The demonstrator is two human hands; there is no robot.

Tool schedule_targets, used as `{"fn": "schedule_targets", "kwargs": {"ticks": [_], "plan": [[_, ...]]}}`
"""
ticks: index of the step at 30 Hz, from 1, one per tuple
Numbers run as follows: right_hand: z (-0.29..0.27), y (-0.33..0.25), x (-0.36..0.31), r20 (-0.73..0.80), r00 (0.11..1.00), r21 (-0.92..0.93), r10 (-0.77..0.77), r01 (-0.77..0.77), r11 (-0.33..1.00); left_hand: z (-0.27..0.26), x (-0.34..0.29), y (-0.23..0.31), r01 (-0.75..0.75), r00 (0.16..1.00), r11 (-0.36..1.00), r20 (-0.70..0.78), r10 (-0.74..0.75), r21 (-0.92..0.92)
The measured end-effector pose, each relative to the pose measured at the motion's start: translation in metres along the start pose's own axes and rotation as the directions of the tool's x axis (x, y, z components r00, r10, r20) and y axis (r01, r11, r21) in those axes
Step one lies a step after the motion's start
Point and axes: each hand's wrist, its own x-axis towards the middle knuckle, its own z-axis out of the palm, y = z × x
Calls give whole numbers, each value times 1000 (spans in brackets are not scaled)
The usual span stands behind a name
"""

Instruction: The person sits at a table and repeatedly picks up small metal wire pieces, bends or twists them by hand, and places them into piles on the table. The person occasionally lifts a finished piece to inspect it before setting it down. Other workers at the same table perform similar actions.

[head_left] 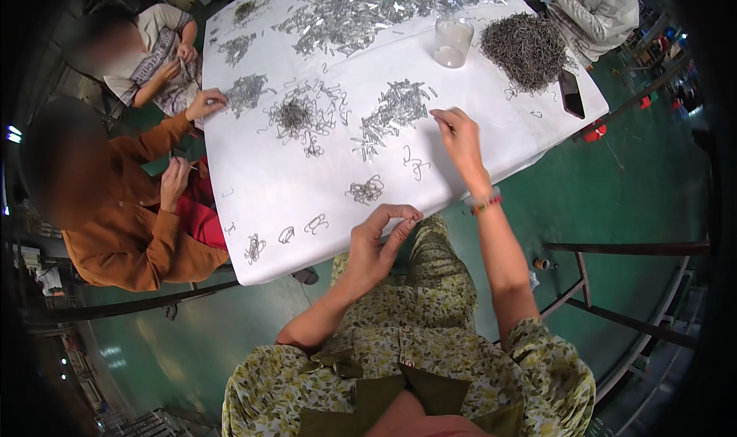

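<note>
My left hand (pixel 375 249) is closed in a pinch above the table's near edge; what it holds, if anything, is too small to make out. My right hand (pixel 464 147) reaches over the table, thumb and fingers pressed together beside a pile of small shiny strips (pixel 394 113). Anything between those fingertips does not show. A few loose wire hooks (pixel 415 163) lie between my hands. Just beyond my left hand is a small heap of wire hooks (pixel 364 190). A wider tangle of hooks (pixel 295 114) spreads farther left.
A white-covered table (pixel 476 91) carries a large spread of shiny strips (pixel 368 7), a clear plastic cup (pixel 453 42), a dark mound of hooks (pixel 524 51) and a phone (pixel 570 94). Co-workers sit along the left side, one in a brown jacket (pixel 127 241). Another person's sleeve (pixel 587 18) is far right.
</note>
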Motion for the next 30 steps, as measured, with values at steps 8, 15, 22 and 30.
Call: {"fn": "schedule_targets", "kwargs": {"ticks": [8, 15, 22, 30], "plan": [[45, 47, 43, 404, 853, -421, -330, 494, 761, -1, -4, -1, -2, 1000, 1000, 19, 2, 0], [55, 59, 48, 377, 908, -324, -181, 313, 893, -5, -9, -4, -56, 998, 996, -16, 57, 74], [51, 71, 39, 358, 910, -323, -211, 332, 886, -7, -11, -1, -87, 996, 994, -27, 89, 65], [11, 17, 26, 214, 976, 60, 35, -49, 997, 7, -10, -9, -78, 995, 996, -61, 76, -38]]}}
